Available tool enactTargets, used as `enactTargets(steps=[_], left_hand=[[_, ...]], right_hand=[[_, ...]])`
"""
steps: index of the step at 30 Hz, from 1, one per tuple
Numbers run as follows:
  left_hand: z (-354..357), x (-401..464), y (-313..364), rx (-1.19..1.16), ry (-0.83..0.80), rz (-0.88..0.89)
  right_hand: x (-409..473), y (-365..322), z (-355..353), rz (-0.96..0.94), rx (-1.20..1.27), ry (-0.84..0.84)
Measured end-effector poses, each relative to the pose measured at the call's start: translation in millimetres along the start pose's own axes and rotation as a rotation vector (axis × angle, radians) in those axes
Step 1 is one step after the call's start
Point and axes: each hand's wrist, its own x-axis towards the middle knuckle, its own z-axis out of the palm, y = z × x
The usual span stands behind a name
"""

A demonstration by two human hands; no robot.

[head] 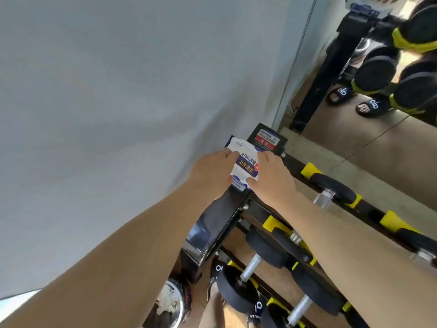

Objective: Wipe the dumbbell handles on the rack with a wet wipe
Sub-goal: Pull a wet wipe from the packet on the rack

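Note:
A white and blue pack of wet wipes (246, 165) lies on the top end of the black dumbbell rack (212, 230). My left hand (212, 172) holds its left side, fingers curled on the top edge. My right hand (272, 178) grips its right side, thumb on the pack's lower corner. Black dumbbells with chrome handles sit on the rack's tiers: one handle (325, 197) on the upper tier, others (250, 267) (299, 311) lower down. No loose wipe is visible.
A grey wall (118, 91) fills the left. A mirror (378, 79) at the right reflects the rack and sandalled feet. A bin with crumpled tissue (171, 304) stands on the floor beside the rack's base. Yellow cradles (309, 170) line the rack rails.

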Motion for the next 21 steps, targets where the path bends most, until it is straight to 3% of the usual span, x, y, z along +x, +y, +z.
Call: enactTargets(steps=[12,21], left_hand=[[46.6,79.0,-17.9,0.206,0.010,0.355],[52.5,92.2,-27.7,0.284,-0.030,0.489]], right_hand=[[23.5,6.8,42.1,0.070,-0.018,0.096],[26.2,7.7,46.6,0.103,-0.012,0.146]])
